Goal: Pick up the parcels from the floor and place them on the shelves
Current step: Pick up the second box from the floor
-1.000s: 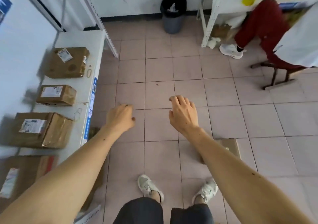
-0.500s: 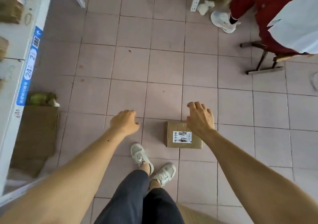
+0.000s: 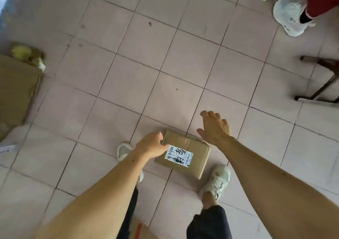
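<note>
the flat brown cardboard parcel with a white label (image 3: 183, 155) lies on the pink tiled floor (image 3: 165, 55) between the person's feet, long axis running near-right to far-left. the left hand (image 3: 151, 145), loosely curled and empty, overlaps its left edge, nearer. the right hand (image 3: 214, 127), spread and empty, hovers at its far-right corner.

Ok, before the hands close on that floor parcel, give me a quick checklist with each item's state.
1. Parcel lies flat on the tiled floor, label up: ok.
2. Left hand at the parcel's left edge: ok; real contact: cannot tell.
3. Right hand open beyond the far right corner, not on the parcel: not ok.
4. Both shoes clear of the parcel: ok.
5. Parcel taped shut: ok.
6. Shelf in view for placing: not ok.
</note>
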A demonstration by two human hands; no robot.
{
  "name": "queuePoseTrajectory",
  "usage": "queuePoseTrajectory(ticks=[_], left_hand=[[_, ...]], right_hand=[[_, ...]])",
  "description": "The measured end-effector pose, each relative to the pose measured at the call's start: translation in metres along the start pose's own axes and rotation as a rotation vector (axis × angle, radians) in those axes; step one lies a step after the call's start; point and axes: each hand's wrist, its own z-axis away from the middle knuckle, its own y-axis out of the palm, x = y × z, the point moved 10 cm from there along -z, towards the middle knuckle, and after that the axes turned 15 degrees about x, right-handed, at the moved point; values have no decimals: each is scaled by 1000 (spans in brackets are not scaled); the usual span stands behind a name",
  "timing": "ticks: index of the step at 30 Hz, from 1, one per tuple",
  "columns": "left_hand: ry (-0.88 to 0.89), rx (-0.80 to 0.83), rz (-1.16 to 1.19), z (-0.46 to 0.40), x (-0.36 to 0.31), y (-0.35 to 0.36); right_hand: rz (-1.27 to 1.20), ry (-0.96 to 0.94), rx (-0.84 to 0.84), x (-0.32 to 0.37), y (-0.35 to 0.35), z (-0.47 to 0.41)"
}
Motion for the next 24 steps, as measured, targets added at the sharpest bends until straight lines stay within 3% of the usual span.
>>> queuePoseTrajectory(ticks=[6, 17, 24], left_hand=[[-130, -19, 331, -65, 19, 103], [-250, 239, 694, -165, 25, 269], [-110, 16, 1283, -216, 13, 327]], right_hand=[[154, -151, 151, -37, 68, -60], [180, -199, 409, -65, 190, -144], [89, -283, 519, -80, 236, -177]])
